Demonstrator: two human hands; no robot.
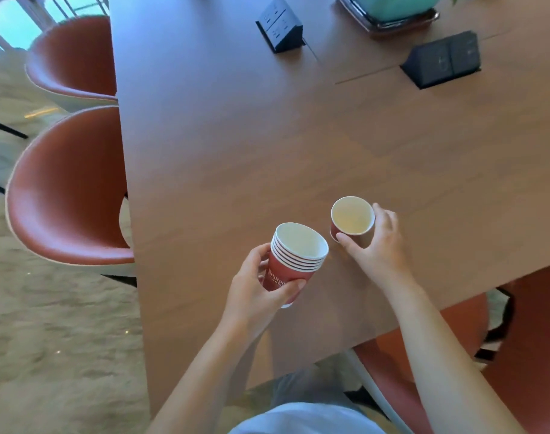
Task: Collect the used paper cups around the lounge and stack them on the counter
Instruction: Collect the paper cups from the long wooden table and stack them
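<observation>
Head view: the left grip (255,288) is closed round a tilted stack (294,264) of nested red cups, held just above the counter (236,151). Just beside it, the right grip (381,244) curls round a single cup (352,218) that seems to stand on the counter. Its inside looks yellowish; whether dregs remain I cannot tell. If so, nesting it could spill them, and a hard squeeze might buckle its wall.
</observation>
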